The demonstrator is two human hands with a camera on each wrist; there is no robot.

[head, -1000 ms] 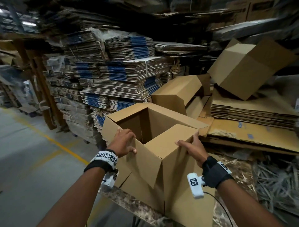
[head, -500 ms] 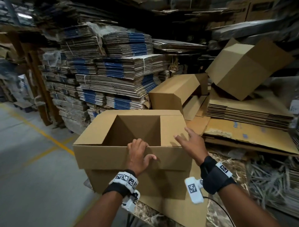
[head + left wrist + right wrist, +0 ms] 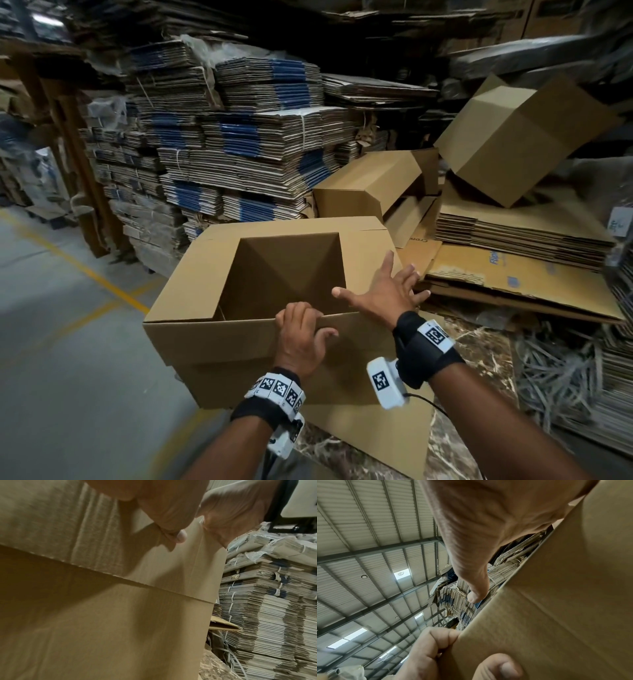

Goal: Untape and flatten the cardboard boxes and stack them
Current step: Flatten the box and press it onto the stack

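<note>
An open-topped brown cardboard box (image 3: 239,346) stands on a flat cardboard sheet (image 3: 376,435) at the table's left end. My left hand (image 3: 308,322) grips the near top edge, its fingers curled over the rim and the thumb on the outer face. My right hand (image 3: 380,284) lies open with spread fingers on the box's right top flap. The left wrist view shows the box wall (image 3: 102,615) under my left hand (image 3: 163,507). In the right wrist view my right thumb (image 3: 471,561) points past the box edge (image 3: 556,615), and my left hand's fingers (image 3: 436,646) pinch that edge.
Tied bundles of flattened cardboard (image 3: 239,137) rise behind the box. Two more assembled boxes (image 3: 370,185) (image 3: 513,137) lie at the back right on a stack of flat sheets (image 3: 520,233). Marbled table top (image 3: 479,359) and loose strapping (image 3: 565,377) sit to the right. Grey floor with a yellow line (image 3: 68,257) lies left.
The box has turned from corner-on to square-on and slid left. My left hand moved from the left rim to the near edge; my right hand spread flat on the right flap.
</note>
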